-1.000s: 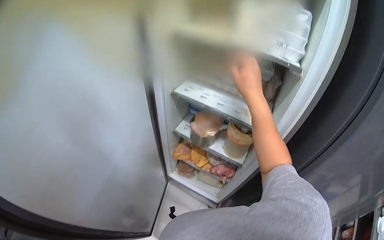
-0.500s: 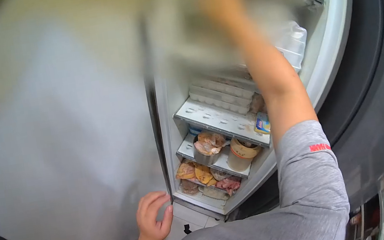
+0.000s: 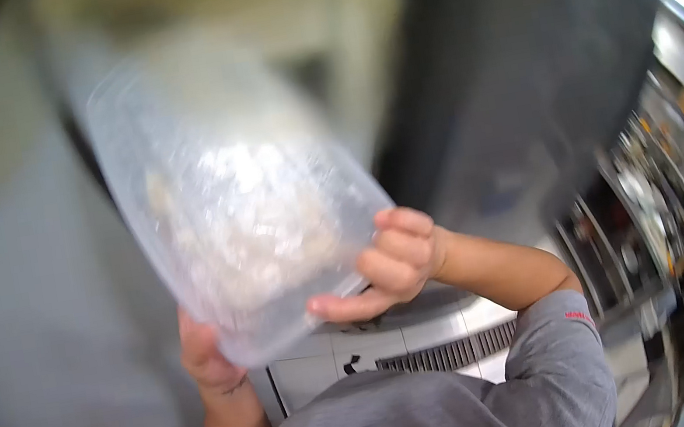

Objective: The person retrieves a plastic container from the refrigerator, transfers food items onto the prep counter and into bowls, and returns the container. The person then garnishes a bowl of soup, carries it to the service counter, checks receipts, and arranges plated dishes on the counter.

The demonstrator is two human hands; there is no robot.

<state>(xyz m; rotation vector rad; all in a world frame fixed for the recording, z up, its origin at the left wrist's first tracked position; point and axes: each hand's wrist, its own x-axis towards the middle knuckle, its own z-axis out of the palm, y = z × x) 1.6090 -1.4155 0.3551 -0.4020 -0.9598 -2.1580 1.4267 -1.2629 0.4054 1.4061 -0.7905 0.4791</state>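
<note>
A large translucent plastic container (image 3: 260, 342) is held up in front of me, tilted, between both hands. Pale contents under shiny clear plastic (image 3: 262, 243) lie inside; I cannot make out what they are. My left hand (image 3: 207, 356) grips the container's near left side, its fingers partly hidden behind the wall. On the near right corner my right hand (image 3: 389, 264) is closed over the rim, with the thumb along the near edge.
To the left stands the smooth grey fridge door (image 3: 32, 330). A dark, blurred door (image 3: 508, 82) swings out at the right. Below are white floor tiles (image 3: 305, 378) with a drain grate (image 3: 451, 352). Shelves with kitchenware (image 3: 640, 195) stand at the far right.
My right hand has come down from high inside the fridge with the container. The left hand, free before, now holds it too. The view has turned, and the fridge's lower shelves are out of sight.
</note>
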